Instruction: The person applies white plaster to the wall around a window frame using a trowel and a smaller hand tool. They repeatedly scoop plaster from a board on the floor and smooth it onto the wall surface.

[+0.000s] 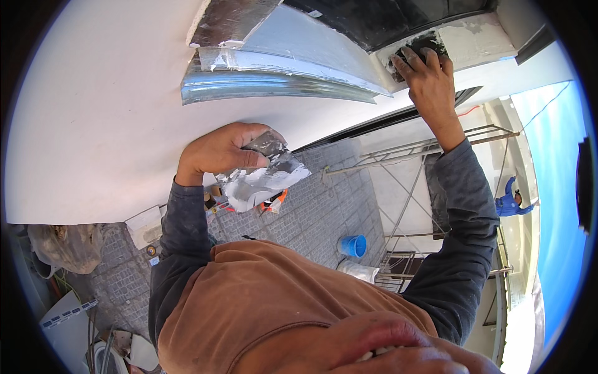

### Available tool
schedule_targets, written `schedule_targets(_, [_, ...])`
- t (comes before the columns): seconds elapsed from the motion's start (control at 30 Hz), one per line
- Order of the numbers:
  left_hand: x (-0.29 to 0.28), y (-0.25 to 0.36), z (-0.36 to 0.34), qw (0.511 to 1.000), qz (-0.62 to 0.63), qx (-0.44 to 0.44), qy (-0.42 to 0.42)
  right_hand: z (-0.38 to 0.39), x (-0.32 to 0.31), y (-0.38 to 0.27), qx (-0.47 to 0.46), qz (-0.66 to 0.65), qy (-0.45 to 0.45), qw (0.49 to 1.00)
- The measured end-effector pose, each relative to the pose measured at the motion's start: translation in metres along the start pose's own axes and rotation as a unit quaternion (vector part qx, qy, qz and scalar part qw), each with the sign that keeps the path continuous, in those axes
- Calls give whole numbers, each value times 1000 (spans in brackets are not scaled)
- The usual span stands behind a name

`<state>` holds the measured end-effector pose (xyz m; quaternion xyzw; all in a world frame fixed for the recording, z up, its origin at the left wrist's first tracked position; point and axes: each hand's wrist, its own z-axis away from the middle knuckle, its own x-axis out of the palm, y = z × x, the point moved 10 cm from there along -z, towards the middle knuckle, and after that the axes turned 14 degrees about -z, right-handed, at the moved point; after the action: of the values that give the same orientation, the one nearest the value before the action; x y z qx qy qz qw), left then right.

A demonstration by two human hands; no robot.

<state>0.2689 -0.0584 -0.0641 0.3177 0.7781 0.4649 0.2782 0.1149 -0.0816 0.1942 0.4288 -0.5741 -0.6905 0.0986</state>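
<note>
My left hand [227, 149] grips a metal plate [261, 177] smeared with white paste, its thumb over the upper face. My right hand [430, 84], raised at the upper right, has its fingers bent on a dark, paste-smeared tool [416, 55] against a pale plastered strip [468, 40] beside a dark glazed panel [386, 15]. Left of that hand, a clear ridged trim [274, 87] juts from the white wall [106, 100], with more paste along its edge.
Below are grey paving [324, 212], a blue bucket [352, 245], scaffolding [398, 187], clutter including a plastic sack [65, 246], and boards. Another person in blue [511, 206] is on the scaffolding side at the right, with blue sky beyond.
</note>
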Motion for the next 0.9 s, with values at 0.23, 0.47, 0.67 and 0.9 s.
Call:
schedule_targets(0.23, [2,-4,3,999,30,-11,-15,-7,8,-1,31,-5,-66,997])
schedule_targets(0.47, [-1,1,3,1000,2,7,0,9,-45,-7,39,-42,-65,996])
schedule_targets(0.67, [2,5,1,1000,22,9,-5,8,-41,-15,7,-12,24,1000])
schedule_targets(0.9, [8,7,4,1000,10,27,2,8,-15,-6,8,-7,6,1000])
